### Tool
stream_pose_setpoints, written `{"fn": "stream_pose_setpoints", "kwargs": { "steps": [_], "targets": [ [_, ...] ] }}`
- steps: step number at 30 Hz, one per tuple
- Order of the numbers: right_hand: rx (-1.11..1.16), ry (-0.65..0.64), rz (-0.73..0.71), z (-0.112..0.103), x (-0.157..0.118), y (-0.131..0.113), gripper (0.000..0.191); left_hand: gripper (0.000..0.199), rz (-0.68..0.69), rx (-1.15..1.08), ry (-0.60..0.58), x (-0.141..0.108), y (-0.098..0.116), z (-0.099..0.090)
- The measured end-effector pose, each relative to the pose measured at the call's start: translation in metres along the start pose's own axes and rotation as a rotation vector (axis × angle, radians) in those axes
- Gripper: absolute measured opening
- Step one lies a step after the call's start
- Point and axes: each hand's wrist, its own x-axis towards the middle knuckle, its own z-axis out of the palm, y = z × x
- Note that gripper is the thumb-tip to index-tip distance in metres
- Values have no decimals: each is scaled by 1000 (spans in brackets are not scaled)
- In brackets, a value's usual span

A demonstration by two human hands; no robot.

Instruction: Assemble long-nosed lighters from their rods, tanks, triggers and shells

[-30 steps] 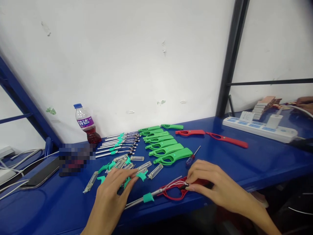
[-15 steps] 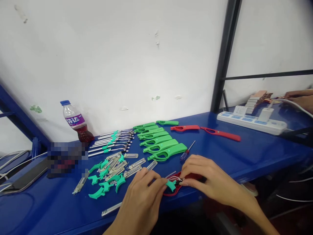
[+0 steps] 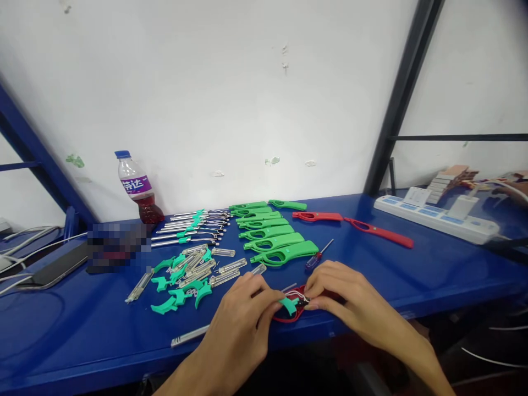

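A red lighter casing (image 3: 284, 318) lies at the table's front edge, with white wires and a black part in it. My left hand (image 3: 247, 316) pinches a teal trigger piece (image 3: 290, 306) over the casing. The fingers of my right hand (image 3: 342, 291) are closed on the black part at the wires' end, and partly cover the casing. Just behind my right hand is a screwdriver (image 3: 319, 256). Teal triggers (image 3: 165, 306) and clear tanks (image 3: 225, 278) lie in a loose pile left of my hands.
Green casings (image 3: 284, 253) form a column at the middle, with two red casings (image 3: 378, 231) to their right. Metal rods (image 3: 169, 242) with wires, a bottle (image 3: 138, 187) and a phone (image 3: 60, 267) are at left. A power strip (image 3: 437, 219) stands at right, near another person's hand (image 3: 513, 192).
The view has tilted and shifted slightly. Both hands keep their hold at the red casing, with only slight finger movement. The other person's hand at the far right shows less.
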Motion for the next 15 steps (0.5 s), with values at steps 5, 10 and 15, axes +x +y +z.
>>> {"fn": "stream_pose_setpoints", "kwargs": {
  "steps": [5, 10, 15],
  "targets": [
    [-18, -13, -1, 0, 0, -1, 13, 24, -35, -43, 12, 0, 0, 1],
    [-42, -14, 2, 1, 0, -3, 12, 24, -41, -56, 33, 0, 0, 2],
    [-54, -23, -3, 1, 1, -4, 12, 22, -38, -36, 37, -1, -2, 4]
  ]
}}
